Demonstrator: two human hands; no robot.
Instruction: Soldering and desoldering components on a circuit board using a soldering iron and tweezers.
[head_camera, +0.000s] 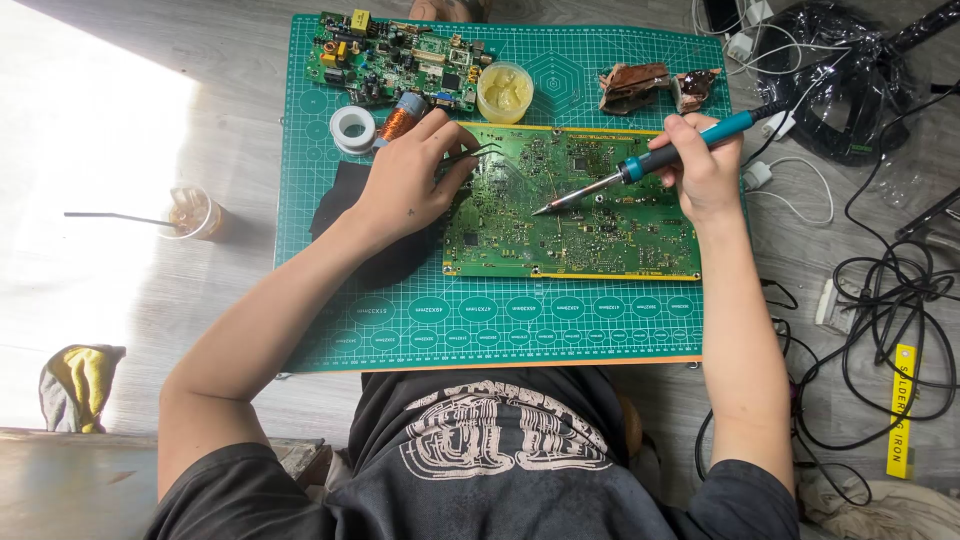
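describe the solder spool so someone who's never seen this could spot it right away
Start at the green cutting mat and go to its upper left, below the smaller circuit board. The solder spool sits there, just above the left hand. It is a white ring with a dark centre hole, unlike the copper coil beside it.

There is one view, from a camera worn on the person's head. It looks almost straight down, so the person's own chest and dark shirt (505, 450) fill the bottom edge and both forearms run up into the frame from there. It sits close, at about arm's reach above the work. The green cutting mat (520, 320) lies in the middle of the picture, its far edge near the top. The grey floor (200, 110) shows to the left, washed out by bright light, and a tangle of cables (880, 300) runs along the right side.
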